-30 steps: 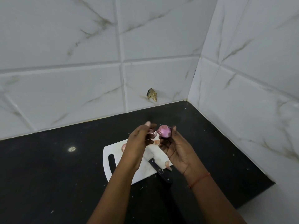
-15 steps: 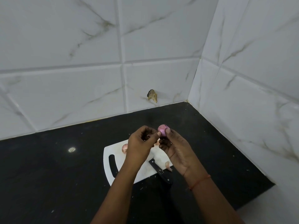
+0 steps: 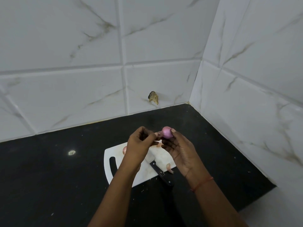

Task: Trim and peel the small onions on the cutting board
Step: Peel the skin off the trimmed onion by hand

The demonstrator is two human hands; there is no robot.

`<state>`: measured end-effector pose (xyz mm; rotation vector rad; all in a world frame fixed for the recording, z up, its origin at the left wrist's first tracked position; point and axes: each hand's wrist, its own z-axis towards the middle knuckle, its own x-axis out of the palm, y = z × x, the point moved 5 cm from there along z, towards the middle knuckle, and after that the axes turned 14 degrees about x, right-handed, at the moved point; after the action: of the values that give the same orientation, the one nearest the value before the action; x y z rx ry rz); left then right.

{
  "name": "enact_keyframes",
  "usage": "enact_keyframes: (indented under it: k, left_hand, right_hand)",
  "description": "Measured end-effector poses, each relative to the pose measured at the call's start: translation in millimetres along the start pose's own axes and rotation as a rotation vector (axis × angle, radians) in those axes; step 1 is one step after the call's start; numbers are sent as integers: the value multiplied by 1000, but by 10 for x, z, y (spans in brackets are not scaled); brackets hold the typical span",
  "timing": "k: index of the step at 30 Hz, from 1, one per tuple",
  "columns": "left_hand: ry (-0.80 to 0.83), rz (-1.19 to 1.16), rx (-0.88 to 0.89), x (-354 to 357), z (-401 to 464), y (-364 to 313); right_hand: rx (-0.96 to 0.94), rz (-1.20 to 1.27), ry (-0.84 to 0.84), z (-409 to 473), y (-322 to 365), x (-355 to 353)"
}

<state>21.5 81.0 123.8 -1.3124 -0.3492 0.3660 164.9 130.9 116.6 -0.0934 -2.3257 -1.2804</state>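
Right hand (image 3: 178, 149) grips a glossy pink small onion (image 3: 167, 132), nearly bare — left hand (image 3: 141, 141) pinches its skin — others wait on the white plastic cutting board (image 3: 111, 153).

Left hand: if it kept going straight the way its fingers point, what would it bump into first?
The left hand points right, at the pink onion held in the right hand. It would probably meet that onion first; its fingers already seem to touch it.
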Motion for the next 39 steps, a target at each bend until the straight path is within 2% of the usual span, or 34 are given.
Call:
enact_keyframes:
  k: [8, 18, 24, 31, 39]
  left_hand:
    - [-19, -190, 10, 14, -14, -34]
    - [18, 100, 38, 78, -11, 19]
    - [28, 225, 158, 116, -30, -53]
    - [-16, 76, 81, 109, -35, 6]
    - [-30, 79, 68, 83, -13, 104]
  right_hand:
    - [72, 25, -53, -13, -10, -31]
    - [-3, 8, 72, -46, 8, -2]
    - [-70, -59, 39, 11, 13, -34]
    - [-117, -108, 41, 43, 6, -48]
    - [-107, -66, 71, 16, 20, -17]
